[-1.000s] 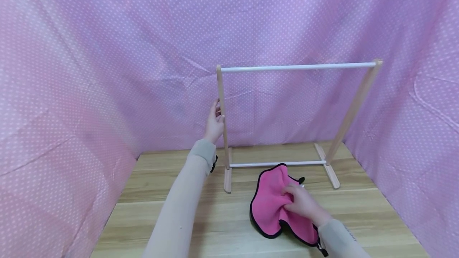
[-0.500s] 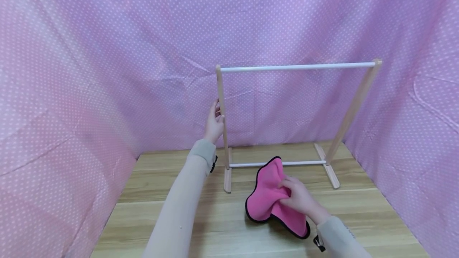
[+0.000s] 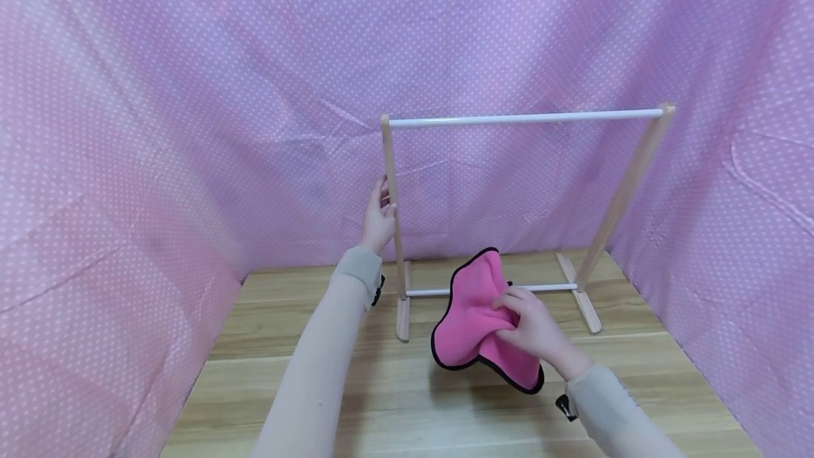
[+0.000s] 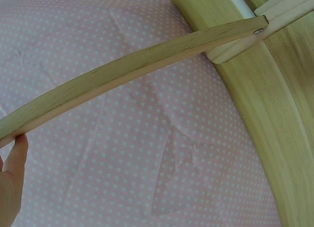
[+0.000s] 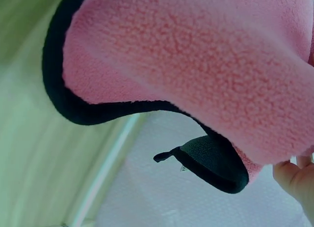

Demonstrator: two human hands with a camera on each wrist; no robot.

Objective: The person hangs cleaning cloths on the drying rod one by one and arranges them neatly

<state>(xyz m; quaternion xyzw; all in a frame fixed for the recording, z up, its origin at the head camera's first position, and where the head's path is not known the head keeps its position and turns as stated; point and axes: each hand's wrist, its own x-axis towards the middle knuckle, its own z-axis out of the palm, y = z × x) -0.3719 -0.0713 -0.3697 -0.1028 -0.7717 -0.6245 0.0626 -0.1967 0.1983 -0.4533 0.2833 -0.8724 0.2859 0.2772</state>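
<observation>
Cloth hangs pinched in right hand, lower than left hand gripping rack upright.

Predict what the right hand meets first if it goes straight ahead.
The right hand holds pink cloth that spreads ahead of it, so that comes first; beyond, probably the wooden rack, though depth leaves unclear which part.

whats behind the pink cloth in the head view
The lower white rail shows on either side of the pink cloth, its middle covered. The wooden tabletop also runs behind it. Whatever else the cloth hides can't be seen.
</observation>
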